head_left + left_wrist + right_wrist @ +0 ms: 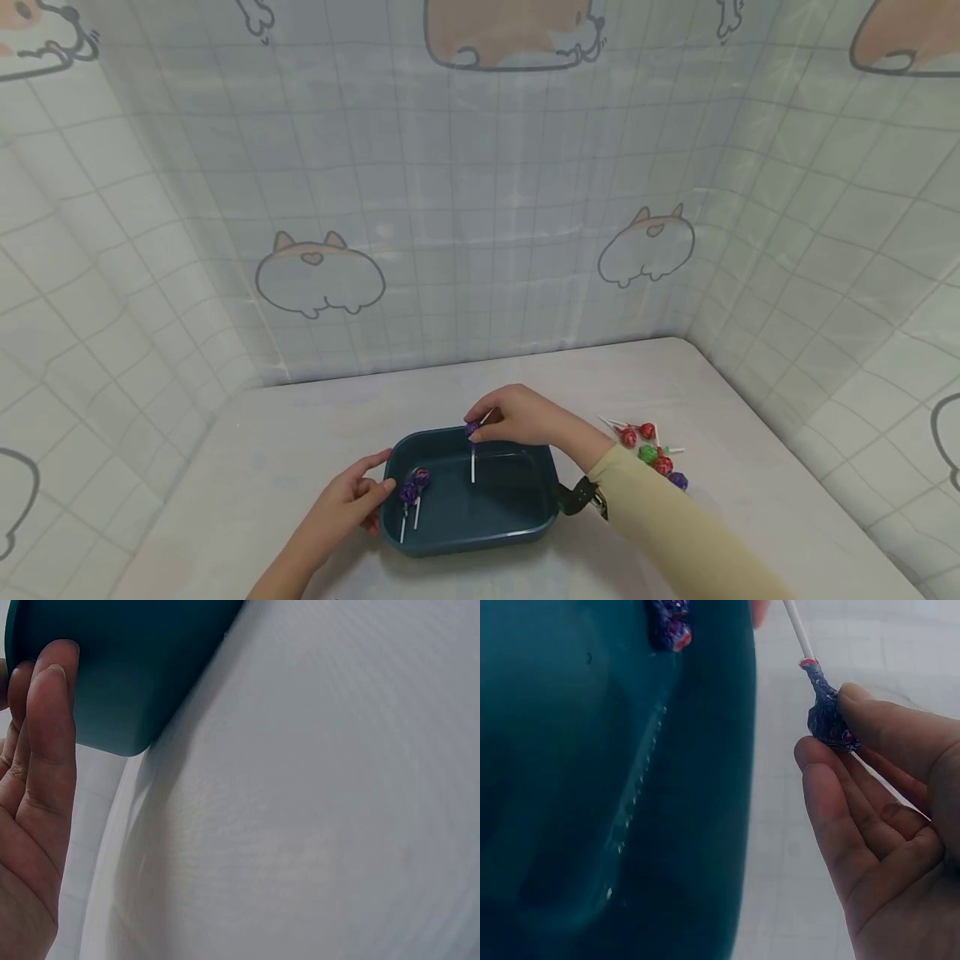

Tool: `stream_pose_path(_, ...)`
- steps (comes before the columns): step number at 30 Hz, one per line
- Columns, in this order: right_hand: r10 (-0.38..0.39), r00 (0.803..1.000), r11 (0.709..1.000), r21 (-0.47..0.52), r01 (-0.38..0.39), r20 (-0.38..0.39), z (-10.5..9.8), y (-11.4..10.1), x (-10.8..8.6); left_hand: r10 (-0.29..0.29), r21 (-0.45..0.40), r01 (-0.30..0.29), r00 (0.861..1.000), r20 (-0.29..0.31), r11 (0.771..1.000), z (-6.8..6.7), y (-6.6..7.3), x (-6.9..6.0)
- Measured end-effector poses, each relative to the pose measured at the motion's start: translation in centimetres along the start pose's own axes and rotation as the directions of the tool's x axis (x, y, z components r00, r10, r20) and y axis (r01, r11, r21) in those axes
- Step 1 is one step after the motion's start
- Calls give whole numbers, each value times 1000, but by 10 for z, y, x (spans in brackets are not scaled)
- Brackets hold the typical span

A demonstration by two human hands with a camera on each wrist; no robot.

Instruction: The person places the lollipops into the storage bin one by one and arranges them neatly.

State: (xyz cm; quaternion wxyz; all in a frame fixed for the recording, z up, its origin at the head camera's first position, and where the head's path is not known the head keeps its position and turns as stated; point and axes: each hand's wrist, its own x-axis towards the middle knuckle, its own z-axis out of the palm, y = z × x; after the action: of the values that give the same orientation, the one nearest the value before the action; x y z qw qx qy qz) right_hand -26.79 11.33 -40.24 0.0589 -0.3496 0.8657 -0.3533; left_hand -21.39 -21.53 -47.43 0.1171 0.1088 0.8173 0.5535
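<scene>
A dark teal tray (468, 546) holds two purple-wrapped lollipops (408, 493) at its left end, sticks toward the near side. My left hand (341, 508) grips the tray's left rim, thumb on top; in the left wrist view its fingers (51, 720) lie against the outer wall (112, 712). Above the tray's far rim, my right hand (517, 417) pinches another purple lollipop (472, 428) by its wrapped head, the stick pointing down over the tray. In the right wrist view, thumb and fingertips of that hand (900, 802) hold the lollipop's head (826, 720).
Right of the tray on the white table (300, 425) lie several lollipops, among them red (647, 431), green (647, 453) and purple (678, 480). A grid-patterned curtain (480, 208) with cartoon dogs stands behind and at both sides.
</scene>
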Motion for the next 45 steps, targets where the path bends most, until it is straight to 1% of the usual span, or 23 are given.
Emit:
stream_pose_path(7, -4, 999, 1000, -22, 5, 40, 16, -3, 14, -5, 3, 5, 1000, -9, 1000, 1, -1, 0)
stream_pose_path(12, -9, 997, 998, -58, 13, 72, 25, -10, 24, -8, 19, 8, 1000, -24, 1000, 1, -1, 1)
stream_pose_path(18, -30, 994, 993, -114, 42, 108, 35, -18, 33, 9, 24, -9, 1000, -13, 1000, 1, 1, 2)
stream_pose_path(22, -21, 991, 990, -134, 38, 131, 43, -20, 38, 3, 27, -2, 1000, -14, 1000, 2, 0, 2)
stream_pose_path(27, 16, 987, 986, -166, 11, 162, 54, -19, 43, -16, 26, 16, 1000, -13, 1000, 2, 0, 1)
stream_pose_path(33, 36, 981, 971, -238, 11, 193, 63, -17, 50, 2, 35, -1, 1000, -18, 999, -1, -1, 0)
stream_pose_path(37, 64, 976, 969, -246, -11, 207, 70, -15, 51, -3, 26, 3, 1000, -9, 1000, -2, -2, 0)
stream_pose_path(39, 64, 976, 970, -245, -12, 207, 73, -13, 52, -10, 27, 10, 1000, -12, 1000, -1, -3, 0)
stream_pose_path(45, 51, 977, 964, -265, 6, 206, 81, -6, 52, -4, 24, 5, 1000, -19, 1000, 2, -2, 1)
